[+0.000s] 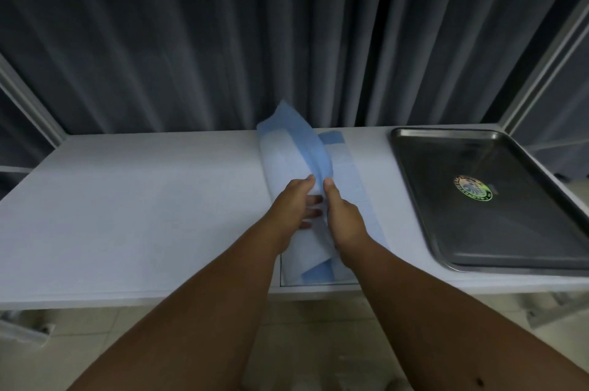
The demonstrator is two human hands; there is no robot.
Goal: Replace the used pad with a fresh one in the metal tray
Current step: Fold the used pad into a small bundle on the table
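**Both hands gripping a folded blue pad beside the bare metal tray**

A long, folded blue-and-white absorbent pad (pixel 294 164) is lying across the middle of the white table (pixel 143 215), running from the near edge toward the far edge. Its far end is lifting off the surface and curling up in front of the dark grey pleated curtain (pixel 223 39). A second flat strip of the same blue-and-white material (pixel 345 167) is lying on the table just to the right of it, touching or slipping under it; which one cannot be told.

The left hand (pixel 294 204) is resting on the pad with its fingers curled around the white side, the thumb pressing on top. The right hand (pixel 342 215) is gripping the blue edge right beside it, thumb extended along the fold and the other fingers hidden under the material.

To the right, apart from the pad, a rectangular stainless-steel tray (pixel 414 173) is sitting on the table with nothing in it except a round iridescent sticker (pixel 473 187) on its floor.
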